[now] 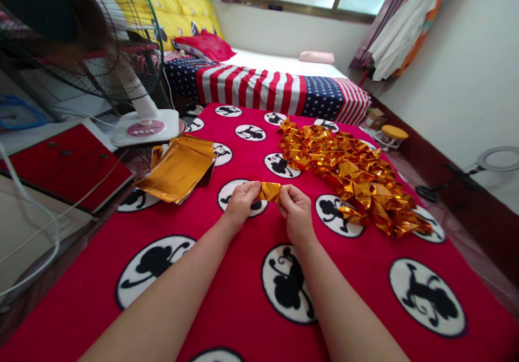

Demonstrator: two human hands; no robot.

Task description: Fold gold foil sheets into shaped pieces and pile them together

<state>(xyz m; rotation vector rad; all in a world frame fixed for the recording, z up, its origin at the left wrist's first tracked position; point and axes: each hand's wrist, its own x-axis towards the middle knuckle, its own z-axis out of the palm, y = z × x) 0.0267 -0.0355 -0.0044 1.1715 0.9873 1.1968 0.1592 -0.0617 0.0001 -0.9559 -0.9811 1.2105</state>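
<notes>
Largest first: red monkey-print blanket (227, 259), spread under and all around the fingers (287, 194). Well beyond them, a bed in a stars-and-stripes cover (259, 89). Far off to their left, beyond the blanket's edge, an electric fan (146, 125).

To the right of the fingers and mostly farther out: a heap of folded gold-foil pieces (344, 162), long axis slanting from far-middle to near-right. Right hand (298, 210) is the nearer one to it. Left of the fingers, slightly farther out: a stack of gold-foil sheets (180, 167), overlapping unevenly; left hand (240, 202) is nearer.

Smallest: one folded foil strip (270, 192), held between the hands, directly at the fingertips. Its long axis appears to run crosswise, hand to hand; both ends are partly covered. Left thumb and forefinger pinch the left end, right thumb and forefinger the right. Neither hand seems closer; the strip bridges them.
</notes>
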